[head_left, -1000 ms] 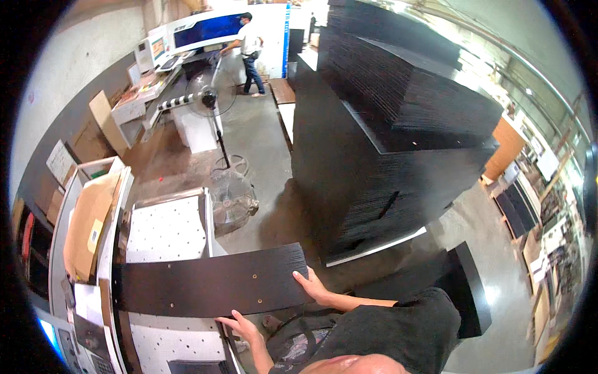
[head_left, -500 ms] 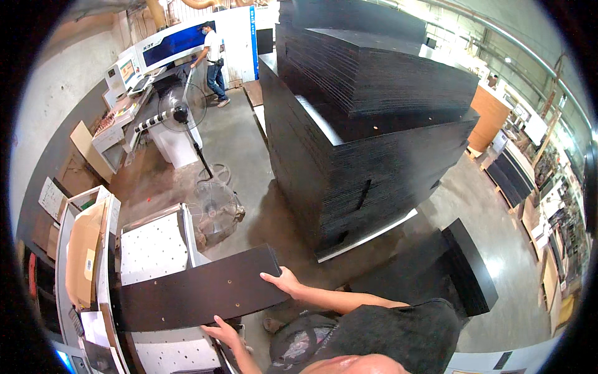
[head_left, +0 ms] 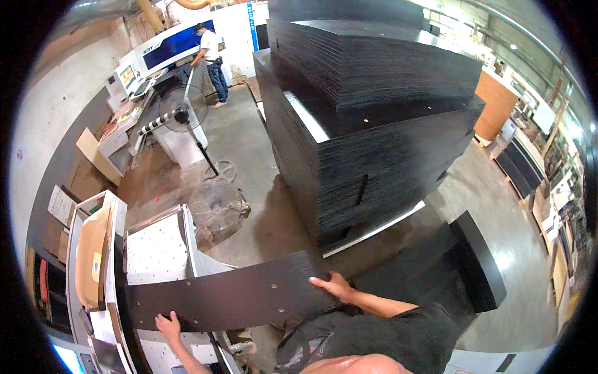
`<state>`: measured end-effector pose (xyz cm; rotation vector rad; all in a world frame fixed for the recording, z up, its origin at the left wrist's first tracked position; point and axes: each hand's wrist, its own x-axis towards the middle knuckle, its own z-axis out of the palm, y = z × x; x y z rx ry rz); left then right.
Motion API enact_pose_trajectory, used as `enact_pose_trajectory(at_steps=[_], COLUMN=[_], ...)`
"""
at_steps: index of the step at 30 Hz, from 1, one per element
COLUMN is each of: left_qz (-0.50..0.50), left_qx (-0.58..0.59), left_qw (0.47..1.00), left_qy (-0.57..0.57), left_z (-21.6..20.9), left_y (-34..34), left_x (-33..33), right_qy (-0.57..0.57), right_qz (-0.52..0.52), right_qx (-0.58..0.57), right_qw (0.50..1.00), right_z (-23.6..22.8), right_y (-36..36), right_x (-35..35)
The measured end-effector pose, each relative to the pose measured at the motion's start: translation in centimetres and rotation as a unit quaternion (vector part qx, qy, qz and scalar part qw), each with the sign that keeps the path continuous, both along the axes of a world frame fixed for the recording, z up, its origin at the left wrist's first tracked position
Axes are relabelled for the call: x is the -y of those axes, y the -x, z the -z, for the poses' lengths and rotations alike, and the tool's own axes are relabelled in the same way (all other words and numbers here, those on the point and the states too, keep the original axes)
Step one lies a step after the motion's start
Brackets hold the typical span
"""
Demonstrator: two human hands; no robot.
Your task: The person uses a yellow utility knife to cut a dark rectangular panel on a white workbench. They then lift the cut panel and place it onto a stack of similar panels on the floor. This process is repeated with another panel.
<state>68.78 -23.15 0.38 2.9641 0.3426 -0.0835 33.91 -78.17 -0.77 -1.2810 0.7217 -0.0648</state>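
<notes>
The right hand (head_left: 334,287) lies flat with spread fingers on the right end of a long black wood-grain board with small drill holes (head_left: 230,299), while the left hand (head_left: 167,325) grips its lower left edge, fingers curled round it. The board lies level across a white perforated machine table (head_left: 156,255), and compared with a second ago it sits farther left and lower, the right hand now nearer its end; I judge the board is being slid onto the table. Behind rises a tall stack of black boards (head_left: 374,124), with a lower black stack (head_left: 461,268) to the right. To the left, a flattened brown cardboard sheet with a small pale label (head_left: 92,258) lies on a white rack, and a pale paper sheet (head_left: 61,204) hangs beside brown cartons (head_left: 90,159) against the wall. A floor fan (head_left: 182,115) stands beyond, where another person (head_left: 212,59) works at a blue-and-white machine (head_left: 168,47).
</notes>
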Motion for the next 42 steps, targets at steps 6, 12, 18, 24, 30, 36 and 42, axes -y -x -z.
enact_pose_trajectory(at_steps=[6,12,18,24,30,36,42], left_qz=[-0.079,0.000,0.027,0.029,0.058,0.022,0.018], left_qx=[-0.082,-0.053,-0.062,-0.066,-0.023,-0.180,-0.123], left_qw=[0.990,0.999,0.986,0.993,0.994,0.959,0.972], left_qy=[-0.087,-0.008,0.151,0.094,0.089,0.218,0.200], left_z=[-1.5,-2.4,-1.9,-2.8,-3.3,-4.9,-4.9], left_y=[-7.8,-9.8,-12.2,-13.3,-12.6,-11.2,-7.7], left_x=[-3.9,-2.1,-4.5,-3.7,-1.3,1.9,3.2], right_qy=[-0.019,-0.003,0.009,0.090,0.105,0.130,0.125], right_qz=[0.062,0.157,0.196,0.233,0.306,0.277,0.294], right_qx=[-0.165,-0.299,-0.303,-0.275,-0.265,-0.383,-0.458], right_qw=[0.984,0.941,0.933,0.928,0.908,0.872,0.830], right_z=[0.0,-0.9,3.5,10.2,9.5,9.2,7.7], right_y=[10.1,17.3,20.7,23.0,24.5,26.8,29.1], right_x=[7.5,9.6,9.2,7.7,4.9,4.0,3.2])
